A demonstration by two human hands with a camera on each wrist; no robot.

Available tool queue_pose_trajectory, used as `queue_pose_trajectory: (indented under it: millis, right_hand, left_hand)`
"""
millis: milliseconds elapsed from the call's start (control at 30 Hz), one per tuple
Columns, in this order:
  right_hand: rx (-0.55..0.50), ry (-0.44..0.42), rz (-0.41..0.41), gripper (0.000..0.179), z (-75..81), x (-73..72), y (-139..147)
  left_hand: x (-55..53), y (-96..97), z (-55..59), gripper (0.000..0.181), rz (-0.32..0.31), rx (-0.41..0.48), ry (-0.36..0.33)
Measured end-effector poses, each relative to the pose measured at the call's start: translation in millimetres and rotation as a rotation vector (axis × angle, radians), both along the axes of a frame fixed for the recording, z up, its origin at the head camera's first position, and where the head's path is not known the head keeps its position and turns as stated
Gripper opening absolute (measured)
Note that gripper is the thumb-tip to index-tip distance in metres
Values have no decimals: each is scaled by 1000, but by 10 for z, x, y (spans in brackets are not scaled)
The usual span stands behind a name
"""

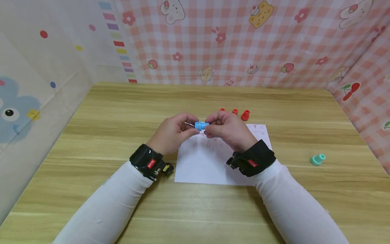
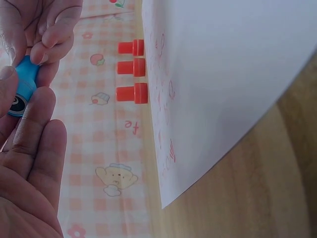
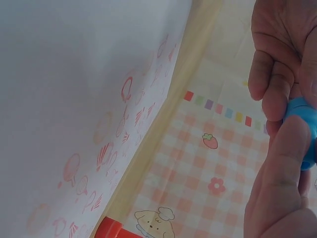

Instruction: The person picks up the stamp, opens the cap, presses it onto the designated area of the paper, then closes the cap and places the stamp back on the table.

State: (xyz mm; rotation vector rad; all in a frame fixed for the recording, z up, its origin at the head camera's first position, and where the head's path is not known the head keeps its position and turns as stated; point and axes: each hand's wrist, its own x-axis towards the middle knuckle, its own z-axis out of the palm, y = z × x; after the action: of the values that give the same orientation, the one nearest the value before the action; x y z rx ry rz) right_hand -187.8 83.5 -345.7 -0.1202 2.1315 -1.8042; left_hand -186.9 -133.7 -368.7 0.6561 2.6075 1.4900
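Note:
Above the white paper (image 1: 207, 166), both hands hold a small light-blue toy stamp (image 1: 201, 126) sideways. The left hand (image 1: 173, 134) pinches its wider end between thumb and fingers. From the other side, the right hand (image 1: 230, 130) pinches the narrower end. In the left wrist view, a dark round mark shows at the wide end of the blue stamp (image 2: 27, 79). The right wrist view shows the stamp (image 3: 299, 111) partly covered by fingers. Faint red and pink stamped prints (image 3: 101, 156) run along the paper's far part.
Three red stamps (image 1: 245, 115) stand in a row behind the paper, partly behind the right hand in the head view. A teal stamp (image 1: 318, 159) lies tilted on the wooden table (image 1: 106, 112) at the right. Printed cloth (image 1: 195, 40) hangs behind the table.

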Motion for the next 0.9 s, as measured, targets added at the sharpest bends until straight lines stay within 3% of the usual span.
queue_pose_trajectory:
  millis: [900]
  right_hand:
    - [238,60,-30,19,-7,39,-50]
  left_hand:
    - [13,8,-29,20,-2,-54,73]
